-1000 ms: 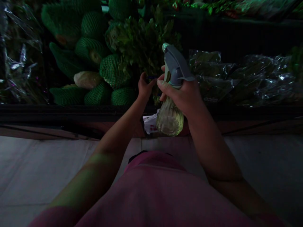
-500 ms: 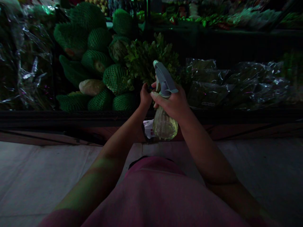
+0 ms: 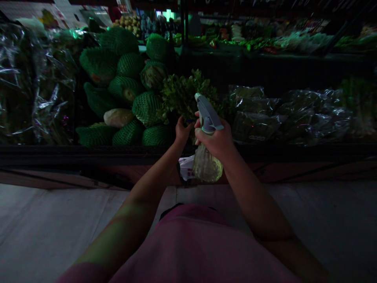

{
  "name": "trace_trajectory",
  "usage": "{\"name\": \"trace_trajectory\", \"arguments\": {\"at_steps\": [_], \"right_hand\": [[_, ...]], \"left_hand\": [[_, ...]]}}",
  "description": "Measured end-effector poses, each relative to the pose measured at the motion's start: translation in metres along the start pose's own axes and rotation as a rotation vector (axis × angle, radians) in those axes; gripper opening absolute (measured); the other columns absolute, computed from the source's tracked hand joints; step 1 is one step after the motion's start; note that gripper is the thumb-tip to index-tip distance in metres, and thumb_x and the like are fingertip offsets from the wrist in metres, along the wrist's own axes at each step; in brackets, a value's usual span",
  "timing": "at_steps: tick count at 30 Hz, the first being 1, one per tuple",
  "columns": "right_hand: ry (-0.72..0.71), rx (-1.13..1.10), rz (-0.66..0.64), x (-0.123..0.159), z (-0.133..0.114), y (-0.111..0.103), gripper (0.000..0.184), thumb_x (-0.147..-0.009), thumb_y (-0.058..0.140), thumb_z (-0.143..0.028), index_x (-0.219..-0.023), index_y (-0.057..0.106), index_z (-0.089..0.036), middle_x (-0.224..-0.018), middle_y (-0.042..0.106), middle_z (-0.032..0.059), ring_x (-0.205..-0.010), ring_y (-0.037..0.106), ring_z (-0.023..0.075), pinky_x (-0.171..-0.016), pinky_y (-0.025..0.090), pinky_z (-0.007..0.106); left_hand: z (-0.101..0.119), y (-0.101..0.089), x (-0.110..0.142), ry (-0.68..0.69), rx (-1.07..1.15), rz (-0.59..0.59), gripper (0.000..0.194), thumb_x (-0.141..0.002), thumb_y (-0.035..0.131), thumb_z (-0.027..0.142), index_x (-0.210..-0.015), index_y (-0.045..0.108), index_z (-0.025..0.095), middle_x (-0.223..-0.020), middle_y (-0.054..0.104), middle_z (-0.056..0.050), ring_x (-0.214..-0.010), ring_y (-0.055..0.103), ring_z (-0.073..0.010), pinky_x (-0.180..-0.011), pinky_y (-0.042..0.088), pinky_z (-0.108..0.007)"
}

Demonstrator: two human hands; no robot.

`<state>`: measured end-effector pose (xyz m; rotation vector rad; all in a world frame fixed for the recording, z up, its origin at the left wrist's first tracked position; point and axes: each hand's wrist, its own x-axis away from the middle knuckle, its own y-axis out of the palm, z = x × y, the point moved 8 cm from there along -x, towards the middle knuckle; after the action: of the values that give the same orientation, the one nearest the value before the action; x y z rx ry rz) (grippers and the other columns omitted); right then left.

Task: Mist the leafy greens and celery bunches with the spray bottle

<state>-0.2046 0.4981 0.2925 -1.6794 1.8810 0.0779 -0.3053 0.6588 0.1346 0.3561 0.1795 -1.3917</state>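
Note:
My right hand point(image 3: 216, 141) is wrapped round the neck of a clear spray bottle point(image 3: 206, 165) with a grey trigger head point(image 3: 207, 114), held upright and aimed at a bunch of leafy greens point(image 3: 182, 92). My left hand point(image 3: 182, 131) is closed on the base of that bunch, just left of the bottle. The greens stand in a dark display bin point(image 3: 59, 151) at the front of a produce stall.
Left of the greens lie several vegetables in green foam netting point(image 3: 123, 86). Plastic-wrapped greens point(image 3: 265, 114) fill the bin to the right and more wrapped bags point(image 3: 35, 86) sit far left. Further shelves of produce point(image 3: 265, 41) run behind. A white label point(image 3: 187, 167) hangs under the bin's edge.
The view has tilted up, so the stall and my hands sit lower in frame. Both hands stay on the greens and the bottle, reaching a little further from me.

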Motion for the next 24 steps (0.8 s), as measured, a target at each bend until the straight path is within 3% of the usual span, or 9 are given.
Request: {"name": "trace_trajectory", "arguments": {"at_steps": [5,10,15,24], "right_hand": [[0.102,-0.064,0.068,0.006,0.012,-0.008,0.027,-0.062,0.052,-0.019,-0.088,0.056,-0.017,-0.076,0.059,-0.0010,-0.050,0.055,0.0080,-0.048,0.049,0.022],[0.219,-0.092,0.176,0.013,0.027,-0.023,0.029,-0.059,0.052,-0.022,-0.087,0.055,-0.015,-0.073,0.058,-0.0014,-0.045,0.054,0.0077,-0.047,0.049,0.023],[0.221,-0.129,0.256,0.017,0.034,-0.036,0.026,-0.058,0.051,-0.025,-0.083,0.052,-0.017,-0.066,0.055,-0.0053,-0.040,0.051,0.0075,-0.044,0.046,0.023],[0.259,-0.079,0.199,0.022,0.036,-0.031,0.031,-0.057,0.052,-0.026,-0.086,0.055,-0.016,-0.070,0.057,-0.0013,-0.044,0.053,0.0097,-0.048,0.048,0.026]], "left_hand": [[0.021,-0.001,0.009,-0.086,0.025,0.017,0.048,-0.052,0.070,0.022,-0.095,0.052,0.011,-0.097,0.060,-0.008,-0.092,0.055,-0.0194,-0.082,0.042,-0.028],[0.017,0.001,0.010,-0.089,0.018,-0.006,0.050,-0.055,0.069,0.019,-0.100,0.051,0.007,-0.097,0.058,-0.009,-0.091,0.054,-0.0196,-0.084,0.041,-0.029],[0.014,0.001,0.013,-0.133,-0.005,0.001,0.050,-0.058,0.069,0.012,-0.104,0.049,0.006,-0.103,0.057,-0.009,-0.097,0.053,-0.0176,-0.089,0.040,-0.027],[0.014,-0.003,0.013,-0.139,-0.033,0.020,0.052,-0.059,0.070,0.010,-0.107,0.050,0.004,-0.104,0.057,-0.010,-0.097,0.052,-0.0169,-0.088,0.040,-0.026]]}}
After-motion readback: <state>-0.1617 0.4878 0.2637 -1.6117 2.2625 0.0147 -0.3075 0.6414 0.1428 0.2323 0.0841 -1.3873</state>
